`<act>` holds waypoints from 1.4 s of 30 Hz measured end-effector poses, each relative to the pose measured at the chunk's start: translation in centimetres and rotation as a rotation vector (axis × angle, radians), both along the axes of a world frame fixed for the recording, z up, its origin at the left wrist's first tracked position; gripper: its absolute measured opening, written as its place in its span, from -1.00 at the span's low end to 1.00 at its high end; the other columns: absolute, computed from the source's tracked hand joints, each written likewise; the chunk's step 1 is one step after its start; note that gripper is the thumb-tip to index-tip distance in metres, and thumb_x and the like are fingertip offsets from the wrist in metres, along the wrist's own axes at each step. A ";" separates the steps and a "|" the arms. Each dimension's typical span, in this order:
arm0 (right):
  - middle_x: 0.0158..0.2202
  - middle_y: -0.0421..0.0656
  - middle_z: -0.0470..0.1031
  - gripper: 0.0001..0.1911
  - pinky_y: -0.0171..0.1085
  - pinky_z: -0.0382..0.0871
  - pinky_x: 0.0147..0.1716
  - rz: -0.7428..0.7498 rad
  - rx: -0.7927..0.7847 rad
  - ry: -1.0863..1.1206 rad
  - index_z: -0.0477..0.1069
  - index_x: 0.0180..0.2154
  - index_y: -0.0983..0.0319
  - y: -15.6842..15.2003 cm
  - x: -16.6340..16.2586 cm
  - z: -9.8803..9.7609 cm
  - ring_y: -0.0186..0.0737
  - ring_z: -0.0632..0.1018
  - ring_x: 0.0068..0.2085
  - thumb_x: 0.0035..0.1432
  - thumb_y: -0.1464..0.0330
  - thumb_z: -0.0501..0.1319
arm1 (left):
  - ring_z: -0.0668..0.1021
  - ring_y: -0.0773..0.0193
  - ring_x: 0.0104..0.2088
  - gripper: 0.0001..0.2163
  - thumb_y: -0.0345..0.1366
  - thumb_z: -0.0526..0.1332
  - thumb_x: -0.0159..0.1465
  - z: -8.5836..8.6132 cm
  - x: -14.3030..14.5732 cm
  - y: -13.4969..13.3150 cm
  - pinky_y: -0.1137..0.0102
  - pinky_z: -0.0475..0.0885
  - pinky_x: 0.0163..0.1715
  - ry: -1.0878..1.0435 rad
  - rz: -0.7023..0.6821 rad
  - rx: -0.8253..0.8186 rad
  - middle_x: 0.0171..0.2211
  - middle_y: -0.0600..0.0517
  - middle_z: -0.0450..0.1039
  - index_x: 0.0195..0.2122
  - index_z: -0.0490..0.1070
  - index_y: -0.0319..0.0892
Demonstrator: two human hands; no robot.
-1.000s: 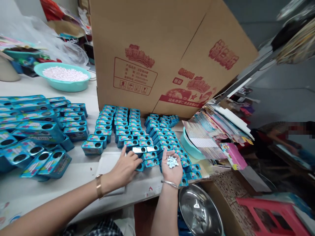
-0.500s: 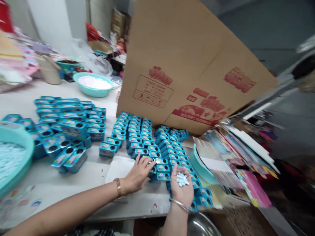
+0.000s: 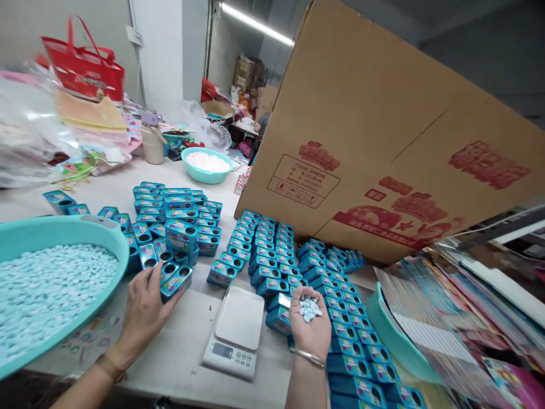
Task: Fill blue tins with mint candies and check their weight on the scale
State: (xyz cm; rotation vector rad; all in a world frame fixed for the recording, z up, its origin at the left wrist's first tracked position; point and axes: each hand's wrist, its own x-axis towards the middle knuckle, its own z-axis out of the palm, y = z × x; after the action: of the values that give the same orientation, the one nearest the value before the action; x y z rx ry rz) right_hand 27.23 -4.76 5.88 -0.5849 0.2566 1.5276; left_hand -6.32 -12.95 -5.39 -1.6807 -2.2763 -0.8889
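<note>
My right hand [image 3: 312, 324] is held palm up and cupped over the rows of small blue tins [image 3: 272, 250], with a little heap of pale blue tablets [image 3: 309, 308] lying in it. My left hand [image 3: 145, 307] reaches to the left, fingers curled around a blue tin [image 3: 175, 282] at the near edge of a looser pile of tins [image 3: 170, 218]. A white digital scale [image 3: 236, 332] sits on the table between the two hands.
A large teal basin [image 3: 63, 233] full of pale blue tablets stands at the near left. A smaller teal bowl [image 3: 207, 165] of white tablets is at the back. A big cardboard box [image 3: 383, 142] leans behind the tins. Printed sheets [image 3: 460, 318] pile up on the right.
My left hand has left the tins beside the right hand and swung left to the loose pile near the basin. The right hand keeps its tablets. The view has turned left and up.
</note>
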 end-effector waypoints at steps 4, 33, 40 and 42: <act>-0.56 -0.34 0.42 -0.79 -0.33 0.58 -0.20 0.038 0.047 -0.065 0.30 -0.48 0.21 -0.1 -0.7 -0.2 -0.49 0.54 -0.47 0.14 0.57 0.05 | 0.31 -0.15 0.13 -0.45 -0.04 0.13 0.29 -1.7 -0.8 -0.3 0.00 0.24 0.13 0.045 -0.038 0.133 0.09 -0.27 0.25 0.25 0.18 -0.19; -0.55 -0.34 0.38 -0.80 -0.38 0.54 -0.34 -0.016 0.097 0.054 0.25 -0.47 0.21 -1.6 2.5 -1.8 -0.48 0.50 -0.47 0.17 0.54 0.07 | 0.44 0.01 0.09 -0.63 -0.25 0.20 0.27 3.2 3.8 -1.5 0.00 0.18 0.21 -0.159 -0.533 0.174 0.02 -0.06 0.45 0.11 0.29 -0.01; -0.50 -0.33 0.35 -0.85 -0.50 0.24 -0.64 0.112 0.304 0.089 0.23 -0.42 0.21 -2.7 1.5 -3.0 -0.53 0.33 -0.59 0.19 0.46 0.14 | 0.44 0.10 0.09 -0.68 -0.24 0.13 0.33 2.1 11.5 3.7 0.16 0.39 0.09 -0.474 -0.860 -0.031 0.05 -0.08 0.42 0.11 0.30 -0.04; -0.51 -0.34 0.32 -0.86 -0.50 0.18 -0.67 0.117 0.296 0.102 0.23 -0.41 0.21 -3.0 1.5 -3.2 -0.52 0.30 -0.60 0.20 0.43 0.14 | 0.44 0.09 0.10 -0.67 -0.23 0.12 0.33 1.8 12.2 4.6 0.13 0.39 0.10 -0.492 -0.908 -0.058 0.06 -0.09 0.42 0.13 0.30 -0.04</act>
State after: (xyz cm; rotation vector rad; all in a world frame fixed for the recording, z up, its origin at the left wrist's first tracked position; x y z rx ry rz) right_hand 28.75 -7.79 2.63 -0.2921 0.0722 1.6737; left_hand 5.92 -8.39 -3.61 -2.8399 -1.6882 -1.5397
